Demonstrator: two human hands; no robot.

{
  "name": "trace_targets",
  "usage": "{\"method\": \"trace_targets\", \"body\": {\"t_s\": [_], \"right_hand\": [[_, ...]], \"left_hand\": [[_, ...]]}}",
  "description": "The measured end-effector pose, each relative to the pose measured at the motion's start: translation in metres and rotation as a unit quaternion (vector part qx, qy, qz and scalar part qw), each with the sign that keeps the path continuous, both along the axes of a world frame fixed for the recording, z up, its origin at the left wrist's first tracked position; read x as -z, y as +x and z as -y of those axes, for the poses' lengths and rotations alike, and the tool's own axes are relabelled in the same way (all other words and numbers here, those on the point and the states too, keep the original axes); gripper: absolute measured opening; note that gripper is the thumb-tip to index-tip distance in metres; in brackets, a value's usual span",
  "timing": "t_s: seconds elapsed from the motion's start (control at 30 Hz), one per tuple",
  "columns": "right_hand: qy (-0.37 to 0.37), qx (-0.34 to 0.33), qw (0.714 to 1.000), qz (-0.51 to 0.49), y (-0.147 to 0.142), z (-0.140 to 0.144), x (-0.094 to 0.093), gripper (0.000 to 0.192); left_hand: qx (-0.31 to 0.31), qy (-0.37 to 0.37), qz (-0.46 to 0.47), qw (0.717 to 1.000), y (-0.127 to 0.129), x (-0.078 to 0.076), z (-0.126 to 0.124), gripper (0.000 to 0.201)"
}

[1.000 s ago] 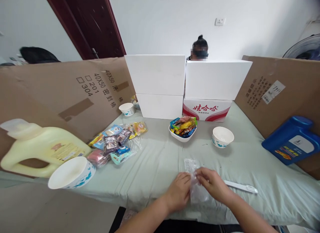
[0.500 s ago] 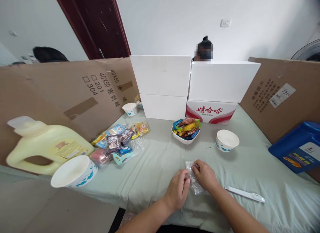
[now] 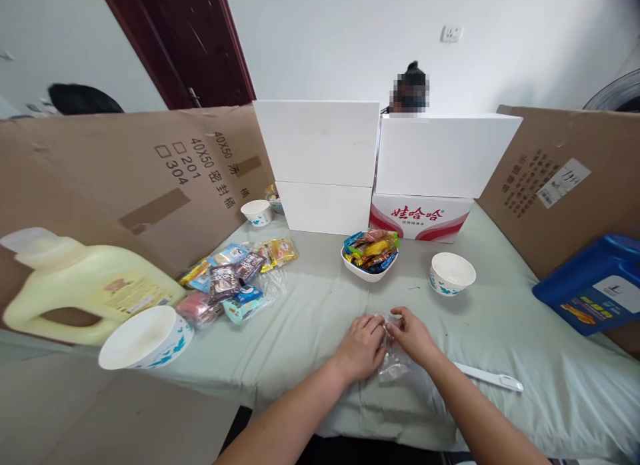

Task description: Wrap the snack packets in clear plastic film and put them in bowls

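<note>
A crumpled clear plastic bag (image 3: 394,370) lies on the cloth near the table's front edge. My left hand (image 3: 361,348) is closed on the left part of the bag, its fingers curled over the film. From the other side, my right hand (image 3: 411,337) pinches the bag's upper edge between thumb and fingers. The two hands' fingertips almost meet there. A white long-handled utensil (image 3: 495,378) rests beside my right forearm, which hides its other end. Beyond my hands stands a white bowl (image 3: 369,274) heaped with wrapped snacks (image 3: 373,250).
Right of the snack bowl is a paper bowl (image 3: 453,275). At left lie several snack packets (image 3: 235,282), a large paper bowl (image 3: 145,338) and a yellow jug (image 3: 95,285). A blue bottle (image 3: 595,285) leans at right. White boxes (image 3: 325,165) and cardboard panels (image 3: 100,165) wall the table.
My left hand has moved up and turned palm down over the bag. The right hand's fingers have shifted to the bag's upper edge. The view has tilted slightly.
</note>
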State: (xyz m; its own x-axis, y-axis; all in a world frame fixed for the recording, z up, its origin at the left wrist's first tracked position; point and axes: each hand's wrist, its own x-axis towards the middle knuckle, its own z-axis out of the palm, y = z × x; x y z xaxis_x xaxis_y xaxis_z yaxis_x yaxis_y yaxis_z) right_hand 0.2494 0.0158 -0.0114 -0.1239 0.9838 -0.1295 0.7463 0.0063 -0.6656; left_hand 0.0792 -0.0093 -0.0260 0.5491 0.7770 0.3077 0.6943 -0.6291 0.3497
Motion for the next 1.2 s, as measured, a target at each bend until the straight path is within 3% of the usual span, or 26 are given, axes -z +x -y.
{"method": "trace_targets", "body": {"t_s": [0.1,0.23,0.33,0.43,0.5,0.6,0.7,0.83,0.97,1.1,1.2], "right_hand": [[-0.024,-0.004,0.999,-0.023,0.016,0.02,0.003,0.045],[-0.016,-0.022,1.0,-0.006,0.032,0.056,0.001,0.055],[0.138,-0.04,0.986,0.083,0.032,0.073,-0.006,0.048],[0.302,-0.141,0.928,0.165,0.021,0.084,-0.004,0.046],[0.339,-0.208,0.895,0.201,0.014,0.094,0.006,0.061],[0.347,-0.207,0.881,0.245,0.009,0.121,0.03,0.083],[0.357,-0.182,0.874,0.273,0.015,0.148,0.041,0.077],[0.369,-0.234,0.864,0.251,0.031,0.149,0.026,0.06],[0.349,-0.226,0.884,0.214,0.035,0.124,0.013,0.054],[0.328,-0.222,0.909,0.127,0.024,0.122,0.017,0.042],[0.326,-0.23,0.913,0.084,0.021,0.127,0.012,0.034]], "left_hand": [[0.009,-0.011,-0.015,1.0,-0.001,-0.003,0.002,0.041],[0.007,-0.019,-0.031,0.999,0.0,-0.005,0.002,0.043],[0.006,-0.026,-0.041,0.999,0.001,-0.006,0.002,0.045],[0.007,-0.032,-0.047,0.998,0.001,-0.008,0.002,0.046],[0.01,-0.034,-0.05,0.998,0.001,-0.009,0.002,0.045],[-0.005,-0.031,-0.055,0.998,0.001,-0.009,0.002,0.044],[-0.024,-0.032,-0.06,0.997,0.001,-0.008,0.002,0.046],[0.006,-0.048,-0.066,0.997,-0.001,-0.009,0.0,0.051],[0.036,-0.046,-0.054,0.997,-0.004,-0.01,0.0,0.053],[0.016,-0.047,-0.015,0.999,-0.007,-0.008,-0.001,0.038],[0.013,-0.052,0.014,0.998,-0.008,-0.005,-0.003,0.029]]}}
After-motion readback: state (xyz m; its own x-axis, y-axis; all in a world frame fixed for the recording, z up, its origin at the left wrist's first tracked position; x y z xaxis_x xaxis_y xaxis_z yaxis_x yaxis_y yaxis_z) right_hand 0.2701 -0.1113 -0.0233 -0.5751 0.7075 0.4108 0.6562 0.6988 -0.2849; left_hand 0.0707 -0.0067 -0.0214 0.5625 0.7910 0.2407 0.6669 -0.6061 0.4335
